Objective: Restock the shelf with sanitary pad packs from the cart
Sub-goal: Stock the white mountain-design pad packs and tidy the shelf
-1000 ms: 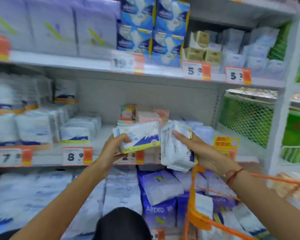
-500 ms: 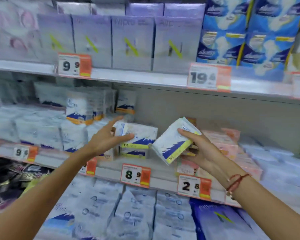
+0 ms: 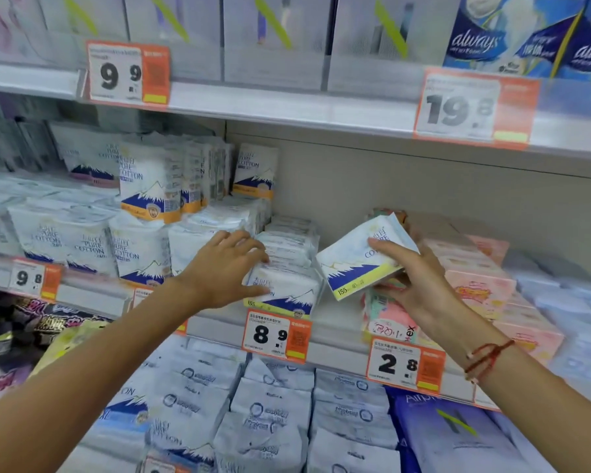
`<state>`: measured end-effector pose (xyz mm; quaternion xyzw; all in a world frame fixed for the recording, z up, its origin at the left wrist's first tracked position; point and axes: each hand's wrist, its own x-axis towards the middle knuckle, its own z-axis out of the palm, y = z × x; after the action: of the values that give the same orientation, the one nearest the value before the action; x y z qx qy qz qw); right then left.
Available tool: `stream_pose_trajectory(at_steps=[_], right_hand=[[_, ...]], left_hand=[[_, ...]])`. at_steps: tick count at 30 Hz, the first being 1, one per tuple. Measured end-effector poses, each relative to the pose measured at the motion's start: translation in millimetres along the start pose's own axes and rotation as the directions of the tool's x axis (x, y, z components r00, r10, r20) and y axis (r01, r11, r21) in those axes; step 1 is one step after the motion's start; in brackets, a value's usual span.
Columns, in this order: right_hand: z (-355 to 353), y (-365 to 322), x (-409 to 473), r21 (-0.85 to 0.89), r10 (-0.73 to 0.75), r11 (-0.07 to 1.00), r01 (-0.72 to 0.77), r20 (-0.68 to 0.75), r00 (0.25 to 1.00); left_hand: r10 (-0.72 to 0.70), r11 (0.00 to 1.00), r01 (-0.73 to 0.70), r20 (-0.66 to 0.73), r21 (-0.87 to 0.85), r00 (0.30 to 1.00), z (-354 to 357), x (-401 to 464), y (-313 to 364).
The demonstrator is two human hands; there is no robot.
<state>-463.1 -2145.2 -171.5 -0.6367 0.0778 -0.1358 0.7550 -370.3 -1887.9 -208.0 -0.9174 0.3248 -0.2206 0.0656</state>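
My right hand grips a white sanitary pad pack with a blue mountain print and a yellow strip, tilted in the air just right of a stack on the middle shelf. My left hand rests with straight fingers on the left side of the front pack of that stack, above the 8.9 price tag. More packs of the same brand fill the shelf to the left. The cart is out of view.
Pink packs lie on the shelf to the right, behind my right hand. The upper shelf carries grey boxes and blue Always packs. Below are white and blue packs. Orange price tags line the shelf edges.
The camera has closed in on the shelf. My left hand has let go of its pack, which now stands at the front of the stack. My right hand still holds its pack nearby.
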Motion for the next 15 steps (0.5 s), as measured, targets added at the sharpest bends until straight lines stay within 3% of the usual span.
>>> stream_pose_trajectory(at_steps=[2,4,6,11,13,15], right_hand=[[1.0,1.3,0.4,0.009,0.004,1.0,-0.004,0.0,1.0],[1.3,3.0,2.3,0.012,0.022,1.0,-0.022,-0.005,1.0],[0.5,4.4,5.0,0.027,0.038,0.999,-0.037,-0.005,0.999],[-0.5,5.8,12.0,0.047,0.075,0.996,-0.074,-0.022,0.997],[0.1,3.8,14.2,0.04,0.077,0.996,-0.076,-0.038,0.996],[0.1,1.6,15.5,0.03,0.074,0.997,-0.072,-0.035,0.997]], left_hand=[[0.044,0.999,-0.043,-0.021,0.006,0.999,0.1,0.9,7.0],[0.094,0.996,-0.094,0.064,0.002,0.994,3.8,1.3,16.0],[0.084,0.996,-0.089,0.165,0.025,0.983,4.7,-0.8,19.3],[0.009,0.992,-0.038,0.238,0.118,0.971,-2.5,-2.6,10.5],[-0.013,0.999,0.002,0.272,0.041,0.962,-5.5,-2.1,13.2],[-0.052,0.986,0.088,0.232,-0.144,0.971,-10.8,-0.2,20.6]])
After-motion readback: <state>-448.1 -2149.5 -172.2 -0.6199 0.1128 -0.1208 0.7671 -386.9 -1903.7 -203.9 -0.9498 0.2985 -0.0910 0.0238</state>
